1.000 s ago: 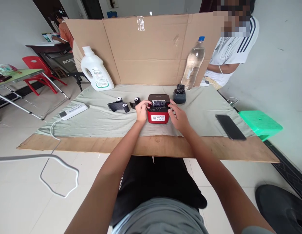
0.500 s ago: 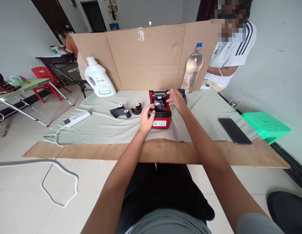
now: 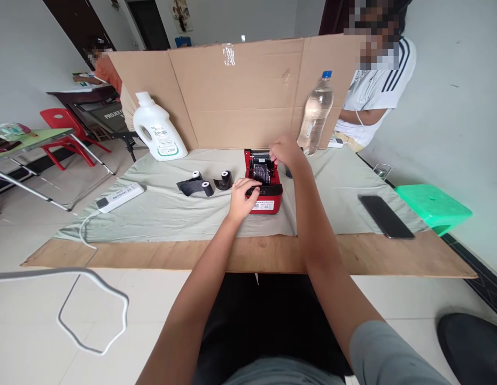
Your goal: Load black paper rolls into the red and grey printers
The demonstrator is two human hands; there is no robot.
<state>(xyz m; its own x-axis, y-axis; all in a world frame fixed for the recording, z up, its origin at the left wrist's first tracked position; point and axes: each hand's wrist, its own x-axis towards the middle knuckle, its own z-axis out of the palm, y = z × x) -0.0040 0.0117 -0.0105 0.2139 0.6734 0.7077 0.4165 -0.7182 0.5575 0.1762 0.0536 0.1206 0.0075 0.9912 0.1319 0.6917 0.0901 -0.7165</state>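
Note:
A red and black label printer (image 3: 265, 206) stands on the cloth with its lid (image 3: 259, 155) raised. Inside it sits a roll of shiny black ribbon (image 3: 262, 173). My left hand (image 3: 242, 199) grips the printer's front left edge, fingers over the top and thumb lower at the front. My right hand (image 3: 287, 152) is at the right edge of the raised lid, its fingers curled together there; the fingertips are partly hidden. Left of the printer lie a small black ribbon roll (image 3: 223, 183) and a loosely unwound black ribbon on two white cores (image 3: 192, 186).
A white detergent jug (image 3: 160, 131) and a water bottle (image 3: 316, 115) stand before a cardboard screen (image 3: 236, 96). A power strip (image 3: 122, 197) lies left, a phone (image 3: 385, 216) right. A green stool (image 3: 433, 203) stands beside the table. Two other people sit beyond the screen.
My right hand has moved up and back from beside the ribbon to the lid's edge, its fingers curling closed. My left hand has shifted slightly down onto the printer's front.

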